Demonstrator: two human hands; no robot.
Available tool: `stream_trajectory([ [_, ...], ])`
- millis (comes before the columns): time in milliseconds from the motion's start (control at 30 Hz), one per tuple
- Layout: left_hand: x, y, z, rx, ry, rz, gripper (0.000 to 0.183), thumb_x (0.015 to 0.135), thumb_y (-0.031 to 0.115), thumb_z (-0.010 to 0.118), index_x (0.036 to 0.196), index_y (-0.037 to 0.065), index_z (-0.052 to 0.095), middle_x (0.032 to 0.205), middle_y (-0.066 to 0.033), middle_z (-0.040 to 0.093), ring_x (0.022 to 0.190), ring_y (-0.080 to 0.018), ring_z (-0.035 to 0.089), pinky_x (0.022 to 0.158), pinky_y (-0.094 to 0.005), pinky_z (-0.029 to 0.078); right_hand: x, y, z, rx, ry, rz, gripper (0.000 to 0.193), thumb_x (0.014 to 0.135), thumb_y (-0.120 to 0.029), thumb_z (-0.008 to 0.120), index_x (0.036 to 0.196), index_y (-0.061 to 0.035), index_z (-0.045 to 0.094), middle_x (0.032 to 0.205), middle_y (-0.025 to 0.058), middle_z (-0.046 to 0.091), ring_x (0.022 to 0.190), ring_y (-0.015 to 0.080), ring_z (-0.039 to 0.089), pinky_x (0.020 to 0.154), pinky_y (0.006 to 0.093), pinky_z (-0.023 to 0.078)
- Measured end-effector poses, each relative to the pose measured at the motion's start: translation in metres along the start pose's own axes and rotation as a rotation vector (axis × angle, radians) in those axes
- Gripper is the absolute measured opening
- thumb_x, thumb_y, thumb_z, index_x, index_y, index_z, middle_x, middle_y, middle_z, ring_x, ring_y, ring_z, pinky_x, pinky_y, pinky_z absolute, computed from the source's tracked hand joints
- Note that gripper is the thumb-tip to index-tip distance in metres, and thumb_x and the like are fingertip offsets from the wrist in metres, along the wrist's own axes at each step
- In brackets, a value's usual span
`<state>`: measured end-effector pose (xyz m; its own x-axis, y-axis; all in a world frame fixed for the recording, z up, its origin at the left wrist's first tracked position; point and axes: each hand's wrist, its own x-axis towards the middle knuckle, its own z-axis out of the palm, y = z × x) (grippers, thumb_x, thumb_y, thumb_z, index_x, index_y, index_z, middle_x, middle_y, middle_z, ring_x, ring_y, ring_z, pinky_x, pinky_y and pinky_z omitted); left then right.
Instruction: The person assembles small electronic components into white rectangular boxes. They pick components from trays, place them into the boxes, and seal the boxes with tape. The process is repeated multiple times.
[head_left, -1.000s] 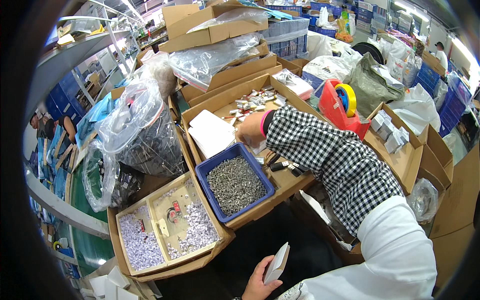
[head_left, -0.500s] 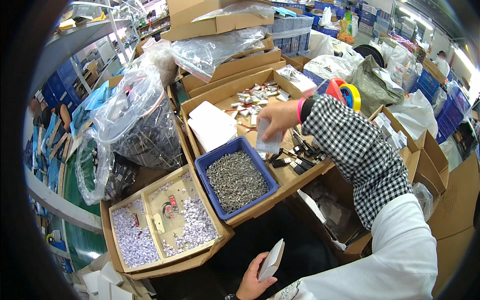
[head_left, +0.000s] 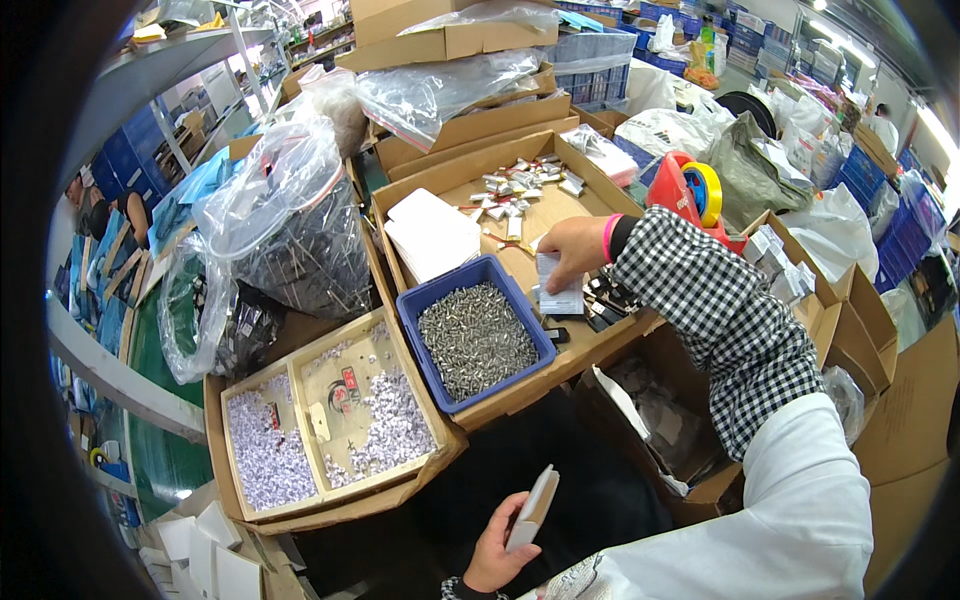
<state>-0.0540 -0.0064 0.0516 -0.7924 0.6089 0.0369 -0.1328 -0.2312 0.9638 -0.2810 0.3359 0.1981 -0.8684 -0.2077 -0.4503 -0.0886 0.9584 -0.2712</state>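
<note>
My right hand (head_left: 580, 252) reaches over the cardboard tray, its fingers closed on a small printed paper slip (head_left: 560, 297). Beneath and beside that slip lie small black devices (head_left: 605, 305), partly covered by my hand and sleeve. Down at the lower middle, my left hand (head_left: 497, 548) grips a small white box (head_left: 533, 510) between thumb and fingers, tilted with a narrow side toward me. Left of my right hand are a stack of white cards (head_left: 432, 237) and a blue bin (head_left: 546, 352) full of small metal pins. Small silver battery-like pieces with wires (head_left: 515, 190) are scattered farther back.
A wooden tray (head_left: 318, 440) with tiny white-purple parts stands left of the bin. Behind it is a clear plastic bag (head_left: 290, 235) of dark items. A red tape dispenser (head_left: 668, 182) sits beyond my right arm; an open carton (head_left: 650, 440) stands below it.
My right hand has moved slightly right and down with the slip, over the black devices. My left hand has turned the white box more edge-on. The whole view has shifted a little.
</note>
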Motion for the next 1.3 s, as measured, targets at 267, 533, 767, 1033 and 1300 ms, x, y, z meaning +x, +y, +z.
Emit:
stream_trajectory([
  [267,0.007,0.012,0.002,-0.225,0.024,-0.215,0.093,0.073,0.054,0.069,0.134,-0.004,0.03,0.126,-0.0197,0.047,0.112,-0.0299,0.052,0.095,-0.0431,0.044,-0.025,0.016,0.015,0.0,0.233,-0.085,0.046,0.068,-0.04,0.074,0.095,-0.0024,0.067,0.089,0.0175,0.066,0.084,0.0315,0.063,0.075,0.0373,0.048],
  [533,0.012,0.017,-0.001,-0.378,-0.07,-0.153,0.093,0.079,0.061,0.059,0.137,-0.004,0.026,0.128,-0.0177,0.045,0.11,-0.0253,0.052,0.092,-0.0404,0.046,-0.092,-0.042,0.016,0.441,0.58,-0.301,0.019,0.079,-0.009,0.071,0.094,-0.0008,0.063,0.085,0.0068,0.067,0.081,0.0107,0.064,0.07,0.0248,0.05],
  [767,0.017,0.025,0.01,-0.446,-0.097,-0.211,0.096,0.078,0.074,0.044,0.135,-0.003,0.032,0.121,-0.0157,0.049,0.106,-0.0216,0.054,0.088,-0.0364,0.047,-0.13,-0.129,0.082,0.121,0.67,-0.84,0.021,0.073,-0.019,0.072,0.091,-0.0116,0.062,0.076,0.0027,0.062,0.068,0.0199,0.063,0.057,0.0301,0.05],
  [1033,0.01,0.027,0.012,-0.389,-0.018,-0.233,0.096,0.074,0.074,0.05,0.133,0.001,0.034,0.119,-0.0161,0.051,0.104,-0.0236,0.056,0.086,-0.0384,0.049,-0.126,-0.138,0.1,0.097,0.549,-0.872,0.021,0.075,-0.016,0.067,0.093,-0.0085,0.058,0.085,0.0045,0.055,0.071,0.02,0.061,0.058,0.0295,0.05],
  [1300,0.013,0.016,0.012,-0.361,-0.113,-0.217,0.094,0.08,0.072,0.044,0.136,-0.001,0.028,0.123,-0.0142,0.047,0.105,-0.0207,0.053,0.088,-0.0361,0.047,-0.129,-0.144,0.104,0.047,0.374,-0.793,0.023,0.082,-0.023,0.064,0.097,-0.0071,0.056,0.086,0.006,0.051,0.07,0.021,0.06,0.057,0.0296,0.05],
])
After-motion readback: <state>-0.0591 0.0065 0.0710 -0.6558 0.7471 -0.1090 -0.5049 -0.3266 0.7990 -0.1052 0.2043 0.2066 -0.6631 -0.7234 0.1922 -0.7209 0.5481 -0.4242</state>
